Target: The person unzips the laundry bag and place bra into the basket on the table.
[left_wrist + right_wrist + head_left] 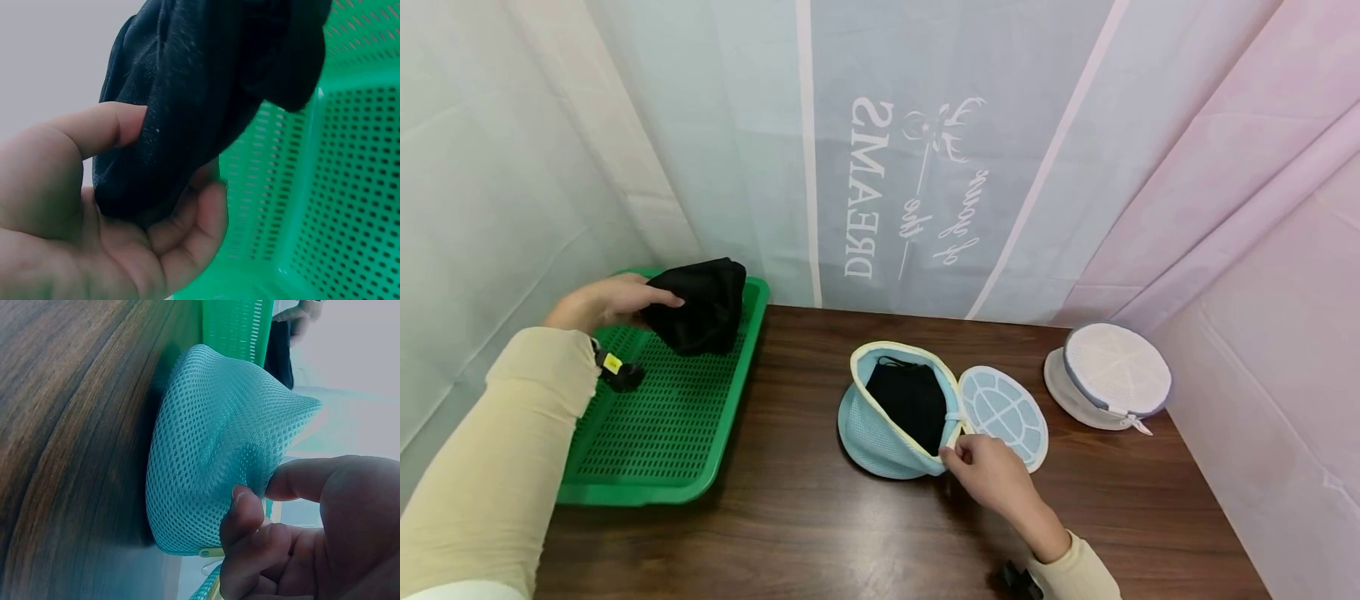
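Note:
My left hand grips a bunched black cloth item over the far part of the green basket. In the left wrist view the thumb lies on one side of the black fabric, the fingers curled on the other. On the table stands a light-blue mesh laundry bag, its round lid folded out to the right. Another black cloth item lies inside the bag. My right hand pinches the bag's yellow-edged rim between thumb and fingers; the right wrist view shows the mesh wall creased there.
A second mesh laundry bag, white with a grey-blue edge and a zip, stands zipped at the back right. Printed curtains hang close behind the brown wooden table and along both sides.

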The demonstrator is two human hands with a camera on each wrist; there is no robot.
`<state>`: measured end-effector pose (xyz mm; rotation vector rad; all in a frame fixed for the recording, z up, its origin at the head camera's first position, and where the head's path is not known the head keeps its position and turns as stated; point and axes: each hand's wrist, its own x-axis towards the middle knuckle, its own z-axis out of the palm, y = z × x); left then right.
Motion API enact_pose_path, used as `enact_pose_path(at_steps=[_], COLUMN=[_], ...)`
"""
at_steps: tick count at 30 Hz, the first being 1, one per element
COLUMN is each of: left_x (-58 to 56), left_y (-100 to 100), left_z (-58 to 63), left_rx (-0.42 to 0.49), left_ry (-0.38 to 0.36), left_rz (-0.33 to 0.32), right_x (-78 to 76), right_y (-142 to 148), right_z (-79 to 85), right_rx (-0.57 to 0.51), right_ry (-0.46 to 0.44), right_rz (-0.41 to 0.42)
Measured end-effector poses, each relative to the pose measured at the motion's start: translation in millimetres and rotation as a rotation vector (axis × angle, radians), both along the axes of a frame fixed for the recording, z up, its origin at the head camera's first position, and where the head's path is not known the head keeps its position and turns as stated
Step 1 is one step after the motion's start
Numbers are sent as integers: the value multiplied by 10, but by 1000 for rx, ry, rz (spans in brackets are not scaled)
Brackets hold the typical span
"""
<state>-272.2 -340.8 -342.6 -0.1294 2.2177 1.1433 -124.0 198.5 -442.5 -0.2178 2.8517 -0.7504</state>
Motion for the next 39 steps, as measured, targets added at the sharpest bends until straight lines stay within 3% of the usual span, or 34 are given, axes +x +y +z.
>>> enact_pose_path(at_steps=[12,21,31,39], left_x=[30,33,4,17], left_y=[-179,-132,21,86], left_z=[-329,-527,-685,-779], left_rx=[-30,-35,-36,-62], left_ry=[-62,-125,-106,-71], left_rz=[68,78,42,90], right_x=[-25,-21,-18,1], right_y=[24,11,8,0], right_z=[24,24,11,4], right_rx=[8,13,6,0], right_ry=[-5,0,-1,5], right_rz=[6,4,3,3])
